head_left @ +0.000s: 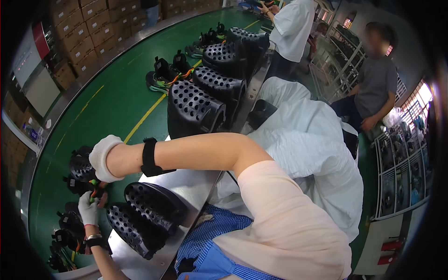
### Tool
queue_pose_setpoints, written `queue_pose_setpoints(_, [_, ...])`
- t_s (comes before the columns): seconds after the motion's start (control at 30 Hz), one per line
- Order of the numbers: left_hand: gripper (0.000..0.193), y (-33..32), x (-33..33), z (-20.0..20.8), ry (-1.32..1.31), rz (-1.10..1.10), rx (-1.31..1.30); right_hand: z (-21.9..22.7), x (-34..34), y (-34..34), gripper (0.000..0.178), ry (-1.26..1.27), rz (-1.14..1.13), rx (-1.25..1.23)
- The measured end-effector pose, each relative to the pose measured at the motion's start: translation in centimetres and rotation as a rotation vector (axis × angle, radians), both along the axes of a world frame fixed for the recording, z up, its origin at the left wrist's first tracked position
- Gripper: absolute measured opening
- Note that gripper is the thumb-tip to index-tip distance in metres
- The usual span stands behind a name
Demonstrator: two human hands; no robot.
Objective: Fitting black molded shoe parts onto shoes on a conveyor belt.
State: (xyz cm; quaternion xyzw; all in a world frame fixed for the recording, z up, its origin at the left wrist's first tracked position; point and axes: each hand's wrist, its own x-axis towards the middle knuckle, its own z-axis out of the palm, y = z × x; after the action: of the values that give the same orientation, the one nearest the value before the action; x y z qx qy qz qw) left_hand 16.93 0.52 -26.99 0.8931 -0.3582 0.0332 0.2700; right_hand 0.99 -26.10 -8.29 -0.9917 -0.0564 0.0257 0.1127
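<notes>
My left hand (88,209), in a white glove, is at the left beside a black shoe (78,185) with orange trim. Its fingers are bent against the shoe's edge and seem to grip it. My right arm reaches across the middle, and the glove's white cuff (105,158) hides most of my right hand and its fingers. That hand is close to a black shoe (83,163) with a dotted upper. Between my arms, two black shoe-shaped pieces with round holes (148,205) lie on a metal ledge (191,186).
More black perforated pieces (196,105) line the ledge ahead. Black shoes with bright soles (165,74) stand on the green belt (116,88). White cloth (298,140) bulges at my right. Two people (294,30) (375,79) are beyond it, near racks (403,163). Cartons (88,28) are stacked at the far left.
</notes>
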Motion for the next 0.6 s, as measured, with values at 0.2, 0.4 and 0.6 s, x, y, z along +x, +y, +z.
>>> queue_pose_setpoints(0.2, [0.022, -1.8, -2.1, -1.4, 0.206, -0.005, -0.152, -1.9, 2.1, 1.2, 0.026, 0.03, 0.074, -0.031])
queue_pose_setpoints(0.4, [0.023, 0.5, -3.8, -2.8, -0.186, 0.118, -0.084, -3.1, 4.4, 4.1, 0.034, 0.155, 0.188, -0.023])
queue_pose_setpoints(0.6, [0.027, -0.5, -5.3, -0.2, -0.076, 0.15, -0.083, -2.2, 6.3, 7.3, 0.042, 0.401, 0.121, -0.182])
